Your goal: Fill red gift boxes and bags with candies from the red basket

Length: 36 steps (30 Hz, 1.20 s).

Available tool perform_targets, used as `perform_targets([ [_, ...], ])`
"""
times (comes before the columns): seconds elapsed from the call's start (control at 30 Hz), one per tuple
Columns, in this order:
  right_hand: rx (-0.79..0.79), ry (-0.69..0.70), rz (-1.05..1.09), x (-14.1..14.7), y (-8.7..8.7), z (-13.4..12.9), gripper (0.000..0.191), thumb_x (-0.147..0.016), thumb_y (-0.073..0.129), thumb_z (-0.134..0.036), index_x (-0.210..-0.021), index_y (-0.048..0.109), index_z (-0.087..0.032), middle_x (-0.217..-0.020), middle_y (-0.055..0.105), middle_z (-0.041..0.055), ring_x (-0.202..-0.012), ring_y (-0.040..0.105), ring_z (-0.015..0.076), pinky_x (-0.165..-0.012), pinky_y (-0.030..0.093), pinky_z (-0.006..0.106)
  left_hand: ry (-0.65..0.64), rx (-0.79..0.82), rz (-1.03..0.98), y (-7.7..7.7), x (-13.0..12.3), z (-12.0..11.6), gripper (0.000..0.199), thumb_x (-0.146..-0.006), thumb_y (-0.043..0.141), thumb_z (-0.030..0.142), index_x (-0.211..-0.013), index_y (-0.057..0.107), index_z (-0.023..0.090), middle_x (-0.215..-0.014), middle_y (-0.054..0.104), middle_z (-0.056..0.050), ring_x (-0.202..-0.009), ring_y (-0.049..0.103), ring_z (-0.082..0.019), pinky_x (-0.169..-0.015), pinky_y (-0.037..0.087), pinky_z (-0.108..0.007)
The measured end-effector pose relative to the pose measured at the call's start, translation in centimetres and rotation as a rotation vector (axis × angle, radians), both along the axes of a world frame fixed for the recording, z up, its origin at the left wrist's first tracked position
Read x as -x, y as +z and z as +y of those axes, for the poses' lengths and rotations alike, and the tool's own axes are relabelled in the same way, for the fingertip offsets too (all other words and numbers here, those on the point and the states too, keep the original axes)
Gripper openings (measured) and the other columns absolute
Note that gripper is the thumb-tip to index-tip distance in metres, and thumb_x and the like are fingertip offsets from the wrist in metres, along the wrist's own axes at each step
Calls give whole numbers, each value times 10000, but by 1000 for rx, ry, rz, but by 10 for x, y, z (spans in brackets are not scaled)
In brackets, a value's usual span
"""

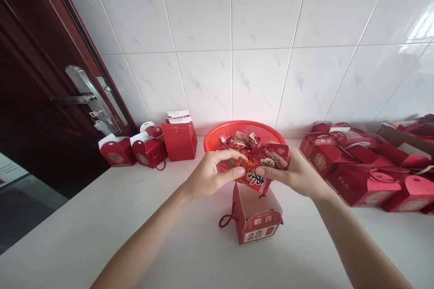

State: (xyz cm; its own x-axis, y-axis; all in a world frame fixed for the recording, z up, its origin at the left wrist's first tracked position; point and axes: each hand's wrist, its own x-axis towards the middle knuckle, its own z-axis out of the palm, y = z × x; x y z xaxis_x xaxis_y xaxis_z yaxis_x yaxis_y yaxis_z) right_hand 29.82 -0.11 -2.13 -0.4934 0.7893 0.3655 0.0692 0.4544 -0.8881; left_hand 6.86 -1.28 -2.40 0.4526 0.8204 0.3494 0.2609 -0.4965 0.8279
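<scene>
My left hand pinches a small bright red snack packet with dark lettering between thumb and fingers. My right hand is closed on a darker red candy packet with a pale pattern, and its thumb presses near the bright packet's edge. Both packets are held just above an open red gift box with a cord handle hanging at its left side. Behind my hands sits a red plastic basket with several wrapped candies in it, partly hidden by the packets.
Two small open red boxes and a taller red box stand by the wall at the left. Several red gift boxes crowd the right side of the white table. A dark door with a metal handle is at the left.
</scene>
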Motion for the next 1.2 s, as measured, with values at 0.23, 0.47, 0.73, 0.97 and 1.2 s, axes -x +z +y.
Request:
perform_targets([
  [0.23, 51, -98, 42, -7, 1, -1, 304, -822, 743, -445, -679, 630, -201, -610, 561, -10, -559, 494, 125, -518, 447, 264, -7, 9, 83, -1, -1, -1, 209, -949, 605, 336, -1077, 704, 205, -1009, 728, -34, -952, 657, -187, -817, 520, -285],
  [0.47, 125, -106, 77, -12, -2, -1, 318, -839, 695, -479, -705, 623, -200, -650, 604, 13, -560, 504, 124, -496, 431, 256, -52, -19, 192, -6, -9, -3, 204, -959, 568, 285, -1091, 711, 222, -1064, 742, -41, -967, 670, -201, -813, 529, -301],
  [0.73, 93, -95, -10, -14, -3, 1, 321, -847, 690, -489, -743, 690, -185, -716, 634, 39, -660, 556, 167, -591, 454, 289, -130, -84, 337, -12, -14, -7, 198, -899, 614, 188, -1058, 731, 198, -995, 757, -38, -870, 677, -181, -793, 534, -295],
  [0.97, 95, -76, 49, -11, -4, 1, 239, -851, 717, -427, -827, 686, -192, -775, 661, 27, -743, 603, 183, -667, 491, 295, -24, -71, 184, -13, -16, -4, 305, -941, 612, 276, -1236, 667, 224, -1231, 717, -49, -1124, 656, -217, -982, 513, -325],
  [1.2, 103, 54, 10, -1, -9, -6, 228, -815, 774, -359, -913, 683, -173, -820, 647, 17, -731, 578, 153, -642, 504, 262, 88, -36, -6, -13, -17, -5, 262, -949, 620, 376, -1131, 704, 208, -1093, 746, -44, -987, 688, -201, -870, 547, -294],
])
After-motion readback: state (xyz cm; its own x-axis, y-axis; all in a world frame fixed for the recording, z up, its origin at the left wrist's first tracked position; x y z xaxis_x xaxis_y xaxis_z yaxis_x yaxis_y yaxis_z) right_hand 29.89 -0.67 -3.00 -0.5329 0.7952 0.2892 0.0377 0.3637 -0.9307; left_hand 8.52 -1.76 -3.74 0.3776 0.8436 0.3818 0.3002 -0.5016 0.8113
